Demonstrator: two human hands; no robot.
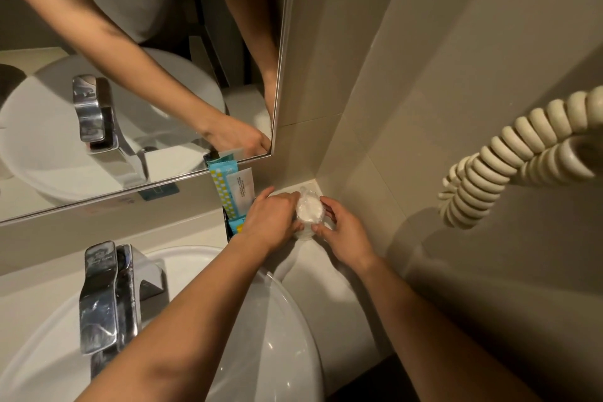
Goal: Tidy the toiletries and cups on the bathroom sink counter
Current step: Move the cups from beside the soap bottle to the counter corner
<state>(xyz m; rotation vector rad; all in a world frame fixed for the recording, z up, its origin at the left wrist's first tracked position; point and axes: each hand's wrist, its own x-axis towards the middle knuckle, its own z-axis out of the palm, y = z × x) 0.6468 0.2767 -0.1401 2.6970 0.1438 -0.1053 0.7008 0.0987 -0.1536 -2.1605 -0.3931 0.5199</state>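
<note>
Two plastic-wrapped cups stand close together in the back right corner of the counter (326, 281). The nearer cup (310, 210) shows its white top, and my left hand (274, 222) and my right hand (342, 235) both grip its sides. The second cup (306, 191) peeks out just behind it, against the wall. To the left, a dark holder (226, 228) carries upright toiletry packets: a blue and yellow checked packet (225, 188), a white sachet (240, 188) and a small blue one (236, 225).
A white basin (270, 336) with a chrome tap (104, 297) fills the lower left. A mirror (140, 75) runs along the back wall. A cream coiled cord (509, 157) hangs from the right wall above the counter corner.
</note>
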